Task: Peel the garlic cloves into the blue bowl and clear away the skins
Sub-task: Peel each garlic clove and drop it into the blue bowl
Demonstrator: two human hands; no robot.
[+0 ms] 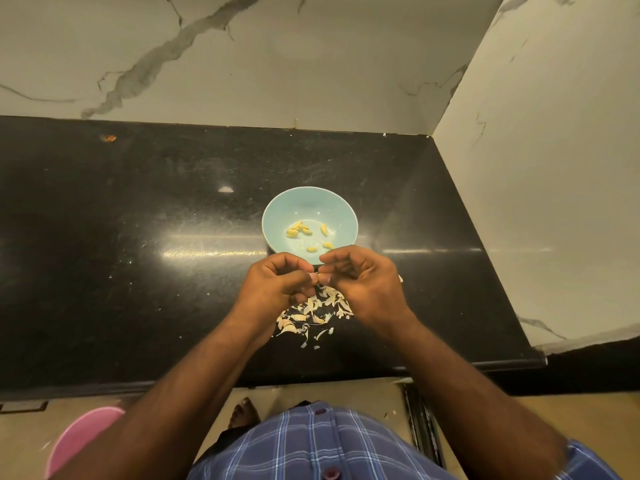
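A person stood at a black stone counter [138, 237] set against a white marble-patterned wall [242, 57], with both hands raised just above the counter and brought together at the fingertips. The left hand [277, 282] had its fingers curled inward, and the right hand [363, 282] was curled the same way, the thumbs and forefingers of both meeting around something small between them; it was too hidden by the fingers to say for certain that it was a garlic clove, though a pale bit showed where the fingertips met. The blue bowl [277, 209] sat on the counter just beyond the hands, its near rim partly covered by the knuckles. Inside it lay several peeled garlic cloves [299, 228], yellowish, some grouped toward the left of the bowl's floor and others scattered toward the near side. Directly under and just behind the hands, a loose heap of papery skins [311, 317] was spread on the counter, with a few stray flakes lying apart from the heap toward the counter's front edge. Tiny white specks dotted the dark surface further left. Below the counter edge, a blue checked shirt [329, 445] filled the bottom of the view, a bare foot [244, 414] showed on the tan floor, and part of a pink round object [79, 438] sat at the lower left.
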